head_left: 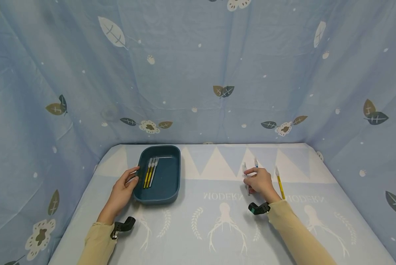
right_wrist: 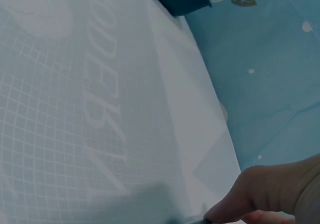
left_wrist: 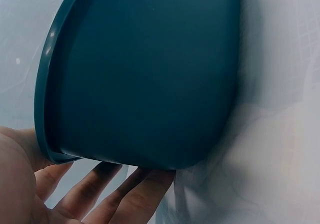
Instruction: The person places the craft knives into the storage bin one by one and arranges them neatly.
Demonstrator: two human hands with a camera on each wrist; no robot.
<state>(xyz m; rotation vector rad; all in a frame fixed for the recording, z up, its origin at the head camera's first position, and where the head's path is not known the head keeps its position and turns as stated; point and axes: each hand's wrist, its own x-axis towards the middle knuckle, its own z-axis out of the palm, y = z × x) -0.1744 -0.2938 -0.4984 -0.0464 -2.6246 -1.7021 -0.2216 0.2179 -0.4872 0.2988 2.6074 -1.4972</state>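
Observation:
A dark teal tray stands left of centre, with two yellow pen-like tools and a silver one lying in it, all with clear caps. My left hand holds the tray's left edge; in the left wrist view its fingers touch the outer wall. With thumb and fingers, my right hand pinches a slim silver pen-like tool with a clear cap. Its lower end shows below the fingers. In the right wrist view the thumb shows, but the tool is mostly cut off.
Just beyond my right hand lies a blue pen-like tool, partly hidden. To the hand's right is a yellow one. A patterned cloth covers the table. A blue curtain hangs behind and on both sides.

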